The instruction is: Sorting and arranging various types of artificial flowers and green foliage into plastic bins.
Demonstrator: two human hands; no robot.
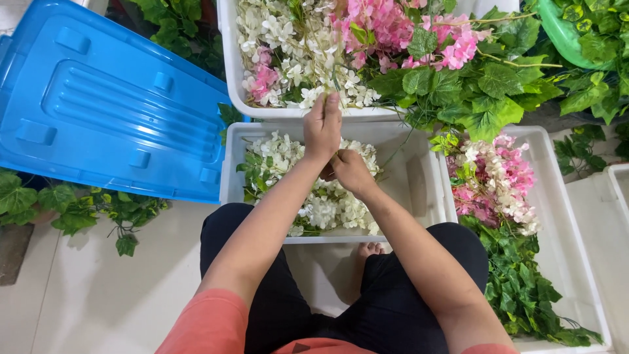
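Two hands meet over the middle white tray [419, 196], and we read the arrangement as a sorting layout: loose white blossoms [321, 206] lie directly under our fingers, while the far white bin [230, 78] just beyond the fingertips keeps the mixed white and pink flower stems [308, 52] within reach. Our left hand [322, 126] is raised, its fingers [331, 105] pinched closed around a thin green stem [335, 80] that runs up from the fingertips toward the far bin; holding it upright this way seems to keep the stem taut. Our right hand [350, 172] sits just below and beside the left, curled inward and close to the white blossoms, fingers drawn together as though gripping the lower end of the same stem or a small cluster; the knuckles hide the fingertips, so we cannot tell exactly what they grasp. To the right of our fingers, a second white tray [563, 262] holds pink-and-white sprays [498, 183] and green leafy vines [517, 282], kept apart from the white pile. Well to the left of our fingers a blue plastic lid [111, 105] lies flat, out of the working space, with more green vine leaves [72, 210] trailing on the floor below it. Our knees in dark trousers [393, 308] frame the near edge of the middle tray
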